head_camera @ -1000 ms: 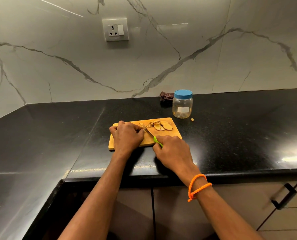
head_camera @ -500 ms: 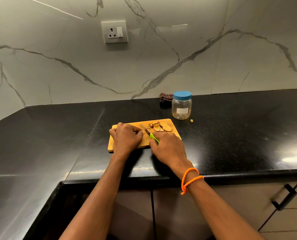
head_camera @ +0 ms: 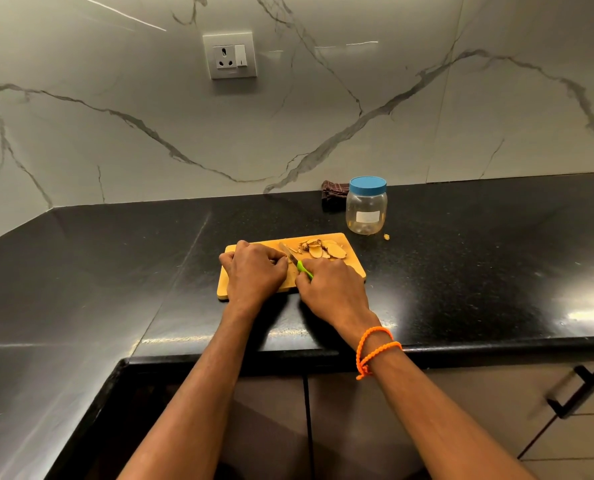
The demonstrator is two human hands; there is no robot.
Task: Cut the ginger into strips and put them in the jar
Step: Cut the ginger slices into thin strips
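- Home kitchen, going by fittings.
- Landmark: black polished stone countertop [head_camera: 461, 265], L-shaped, corner at left.
- Behind it: marble-look backsplash [head_camera: 357, 116] with wall socket and switch [head_camera: 232, 56].
- Below its front edge: cabinet doors [head_camera: 375, 427], black bar handle [head_camera: 574, 393].
- On it: wooden cutting board [head_camera: 352, 261], blue-lidded jar [head_camera: 366, 210].

The kitchen was dimly and warmly lit from above. Bright glare sat on the polished black countertop [head_camera: 496, 271] at the right edge, with thin light streaks reflected on the marble backsplash [head_camera: 323, 133]. Soft shadows fell beneath both forearms. The wide-angle lens bowed the counter's edges; focus stayed fairly sharp throughout.
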